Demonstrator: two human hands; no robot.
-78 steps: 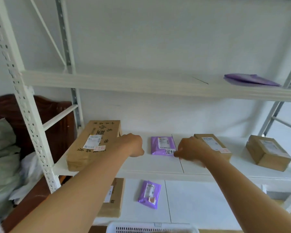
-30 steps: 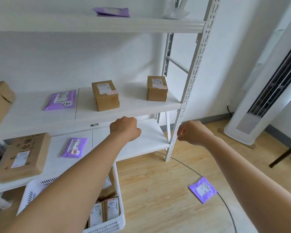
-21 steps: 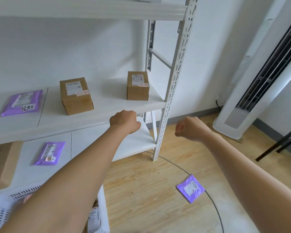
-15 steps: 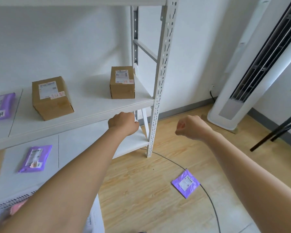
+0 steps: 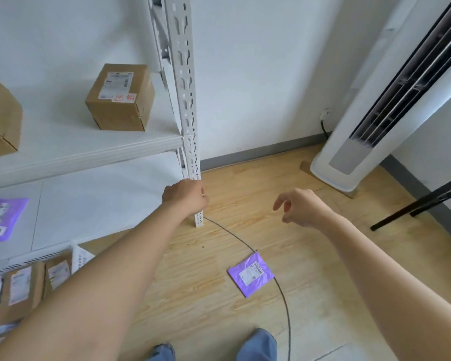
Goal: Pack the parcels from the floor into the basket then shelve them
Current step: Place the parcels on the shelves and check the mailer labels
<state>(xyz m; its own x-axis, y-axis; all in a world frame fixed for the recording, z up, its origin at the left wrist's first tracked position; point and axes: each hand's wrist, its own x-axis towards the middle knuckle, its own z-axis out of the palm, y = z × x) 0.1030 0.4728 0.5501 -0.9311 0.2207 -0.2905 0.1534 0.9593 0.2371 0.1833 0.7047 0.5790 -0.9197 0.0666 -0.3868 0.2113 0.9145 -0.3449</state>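
Lying flat on the wooden floor [image 5: 323, 295], a purple parcel [image 5: 251, 274] sits near and slightly left of the right hand [image 5: 301, 207], which hangs above it empty with loosely parted fingers and looks the nearer one. The left hand [image 5: 185, 195], curled into an empty fist, hovers by the white shelf post [image 5: 184, 87], farther away. At near left, the white basket [image 5: 81, 256] holds boxes beside the shelving; a tower fan [image 5: 370, 121] stands far right.

Left hand [image 5: 185, 196] fisted, right hand [image 5: 301, 208] loose
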